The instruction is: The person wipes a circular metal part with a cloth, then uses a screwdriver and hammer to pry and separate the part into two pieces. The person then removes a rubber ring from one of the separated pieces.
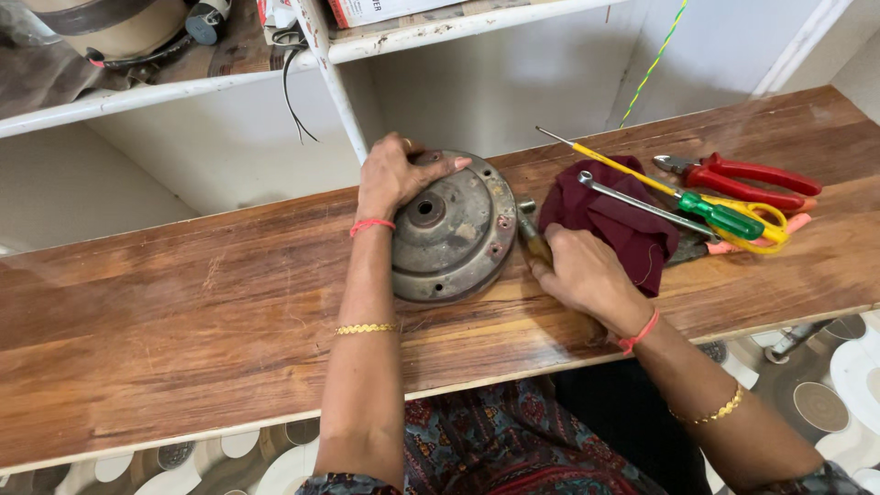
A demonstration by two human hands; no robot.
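Left hand (392,176) steadies round metal housing (454,229) — right hand (579,270) presses tool (530,234) at rim.

Warm brown, streaked wood grain on the worktop (183,312). Dull grey-brown, rust-flecked metal on the round motor cover (451,229). Right of that cover, a deep maroon cloth (610,215); farther right, red-handled pliers (752,179), a green-handled screwdriver (729,220), a yellow-shafted screwdriver (614,165). Red thread and gold bangles at both wrists. Behind the cover, white shelving (183,92).
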